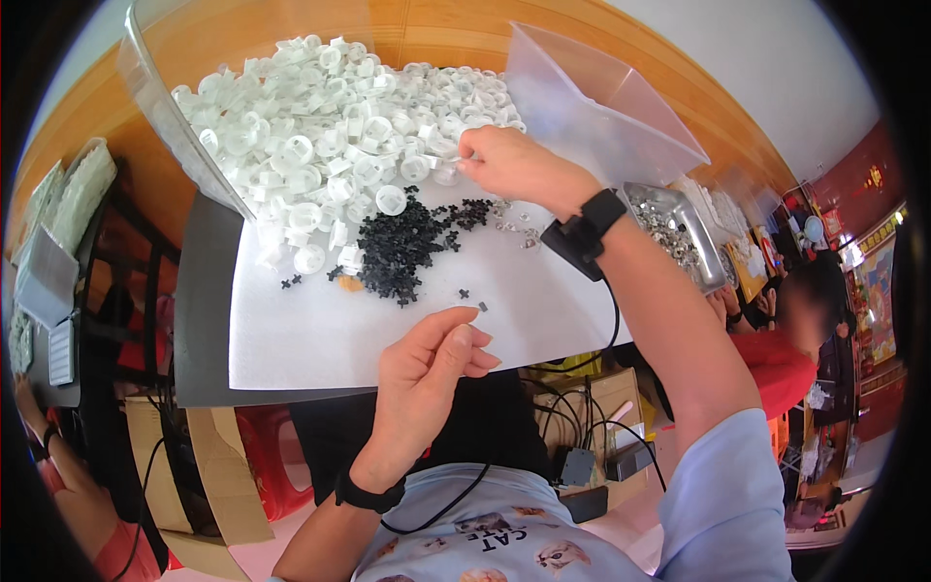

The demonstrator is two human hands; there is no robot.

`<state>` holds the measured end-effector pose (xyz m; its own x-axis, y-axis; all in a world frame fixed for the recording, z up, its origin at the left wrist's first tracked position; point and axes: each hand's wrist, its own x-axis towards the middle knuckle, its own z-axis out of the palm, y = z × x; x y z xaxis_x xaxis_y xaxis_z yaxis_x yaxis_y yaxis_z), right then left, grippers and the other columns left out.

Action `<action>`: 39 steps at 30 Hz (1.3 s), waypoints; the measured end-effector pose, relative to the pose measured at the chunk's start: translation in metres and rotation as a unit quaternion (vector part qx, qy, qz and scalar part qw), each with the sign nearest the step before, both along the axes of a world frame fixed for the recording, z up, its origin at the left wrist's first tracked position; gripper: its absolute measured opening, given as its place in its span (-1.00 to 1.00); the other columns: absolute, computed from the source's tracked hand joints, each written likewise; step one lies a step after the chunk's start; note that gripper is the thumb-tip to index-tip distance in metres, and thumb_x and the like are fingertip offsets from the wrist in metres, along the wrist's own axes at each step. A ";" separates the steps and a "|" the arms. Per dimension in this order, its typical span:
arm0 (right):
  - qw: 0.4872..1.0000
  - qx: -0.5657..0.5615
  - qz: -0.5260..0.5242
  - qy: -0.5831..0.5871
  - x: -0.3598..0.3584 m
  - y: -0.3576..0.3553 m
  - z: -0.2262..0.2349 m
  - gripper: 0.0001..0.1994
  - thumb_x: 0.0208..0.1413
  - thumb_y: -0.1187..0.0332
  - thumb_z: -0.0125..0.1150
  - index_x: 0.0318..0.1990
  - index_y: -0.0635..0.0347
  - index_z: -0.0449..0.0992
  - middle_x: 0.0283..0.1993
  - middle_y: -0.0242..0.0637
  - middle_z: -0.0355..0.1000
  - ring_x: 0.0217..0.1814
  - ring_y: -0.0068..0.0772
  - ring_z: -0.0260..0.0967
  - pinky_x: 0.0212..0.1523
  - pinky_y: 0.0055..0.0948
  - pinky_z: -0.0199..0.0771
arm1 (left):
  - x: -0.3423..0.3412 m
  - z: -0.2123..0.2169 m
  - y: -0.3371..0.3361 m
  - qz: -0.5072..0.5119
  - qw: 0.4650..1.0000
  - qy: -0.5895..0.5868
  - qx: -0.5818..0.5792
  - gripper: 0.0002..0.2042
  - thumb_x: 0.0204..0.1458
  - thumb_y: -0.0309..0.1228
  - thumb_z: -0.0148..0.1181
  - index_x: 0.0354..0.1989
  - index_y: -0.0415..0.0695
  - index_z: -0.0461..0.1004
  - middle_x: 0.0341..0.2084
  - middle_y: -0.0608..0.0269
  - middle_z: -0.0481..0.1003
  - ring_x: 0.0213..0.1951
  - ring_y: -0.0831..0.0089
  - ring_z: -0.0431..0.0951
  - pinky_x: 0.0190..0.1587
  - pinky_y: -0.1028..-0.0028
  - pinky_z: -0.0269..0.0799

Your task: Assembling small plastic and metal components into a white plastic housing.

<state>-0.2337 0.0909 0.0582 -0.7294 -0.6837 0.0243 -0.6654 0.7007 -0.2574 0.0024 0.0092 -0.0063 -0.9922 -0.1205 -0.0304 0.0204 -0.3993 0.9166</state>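
Observation:
My right hand [519,167] reaches to the right front of a heap of translucent white plastic parts [320,126], many of them round and cup-like. Its thumb and fingers are pinched on a white plastic part [445,174] at the heap's edge. Nearer to me, my left hand [432,361] hovers over the table's front edge with its fingers curled together. A tiny grey piece [483,307] shows at its index fingertip; what else the fingers enclose is hidden. Between the hands and the heap lies a pile of small black cross-shaped pieces [398,247], with one stray black cross [464,293] nearby.
Small clear or metallic bits [529,238] lie right of the black pile. A metal tray [713,257] of small parts and a clear plastic bin [611,116] stand at the right. A cable [613,320] hangs from my right wrist. Another person in red [776,369] sits at right.

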 end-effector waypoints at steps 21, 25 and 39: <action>0.777 -0.196 0.028 -0.598 0.096 0.041 0.008 -0.81 0.16 0.30 0.10 -0.39 0.23 0.45 -0.56 -0.51 0.33 -0.64 -0.79 0.14 -0.62 -0.73 0.08 | -0.003 0.004 -0.010 -0.012 0.998 0.030 0.047 -0.51 0.20 -0.46 -0.10 0.30 -0.21 0.01 -0.21 0.07 0.43 -0.34 0.44 0.55 -0.28 0.50 0.50; 0.763 -0.231 0.009 -0.604 0.110 0.045 -0.008 -0.82 0.16 0.30 0.10 -0.38 0.24 0.45 -0.54 -0.45 0.35 -0.66 -0.76 0.15 -0.65 -0.70 0.13 | 0.000 0.001 -0.009 -0.017 0.996 0.012 0.088 -0.60 0.18 -0.42 0.02 0.19 -0.23 0.24 -0.37 0.18 0.46 -0.46 0.54 0.51 -0.41 0.60 0.46; 0.888 -0.287 0.028 -0.357 0.133 0.057 -0.016 -0.75 0.18 0.31 0.09 -0.49 0.25 0.36 -0.63 -0.53 0.16 -0.58 -0.74 -0.01 -0.61 -0.63 0.03 | -0.005 0.008 -0.007 -0.006 0.998 -0.033 0.057 -0.65 0.24 -0.32 -0.12 0.05 -0.34 0.33 -0.48 0.14 0.47 -0.53 0.48 0.52 -0.48 0.58 0.45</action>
